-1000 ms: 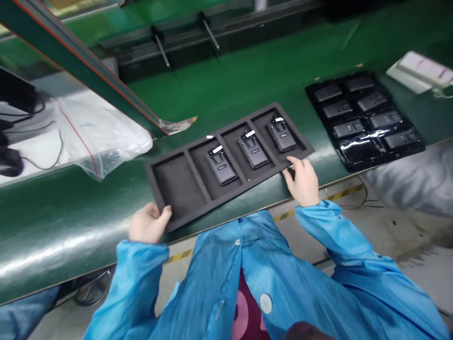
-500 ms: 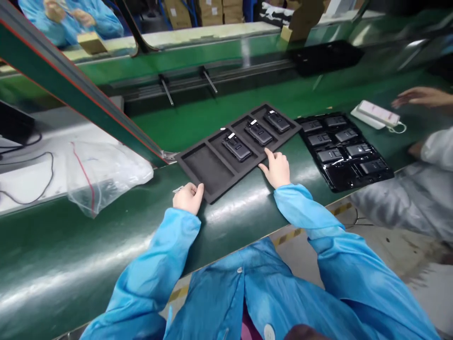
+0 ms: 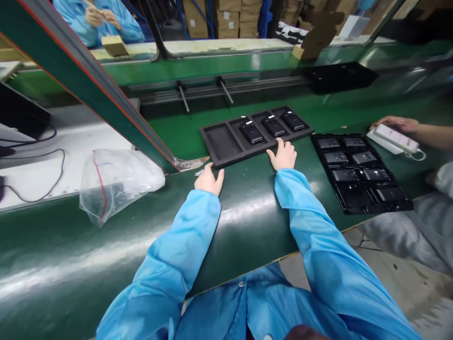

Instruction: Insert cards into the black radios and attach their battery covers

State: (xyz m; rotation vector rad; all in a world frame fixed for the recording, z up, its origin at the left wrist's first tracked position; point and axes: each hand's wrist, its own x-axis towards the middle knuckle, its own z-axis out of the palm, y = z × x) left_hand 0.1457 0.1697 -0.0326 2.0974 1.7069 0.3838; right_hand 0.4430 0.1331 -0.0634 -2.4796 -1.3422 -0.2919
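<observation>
A black foam tray (image 3: pixel 221 141) with four pockets lies on the green belt (image 3: pixel 247 212). The left pocket is bare; the other three each hold a black handheld device (image 3: pixel 251 132) (image 3: pixel 273 126) (image 3: pixel 293 121). My left hand (image 3: pixel 208 179) rests flat on the belt with its fingertips at the tray's near left corner, fingers stretched out. My right hand (image 3: pixel 283 155) lies with its fingers extended against the tray's near edge, below the middle device. Neither hand holds anything.
A black plastic tray (image 3: pixel 375 208) of several dark parts sits to the right. A co-worker's hand (image 3: pixel 396 123) rests on a white box (image 3: pixel 394 138). A clear plastic bag (image 3: pixel 116 182) and a slanted green beam (image 3: pixel 88 89) are on the left. Another person (image 3: pixel 99 19) works behind.
The foam tray has slid away from me across the belt. Both arms have stretched out after it, and my left hand has let go of its corner grip.
</observation>
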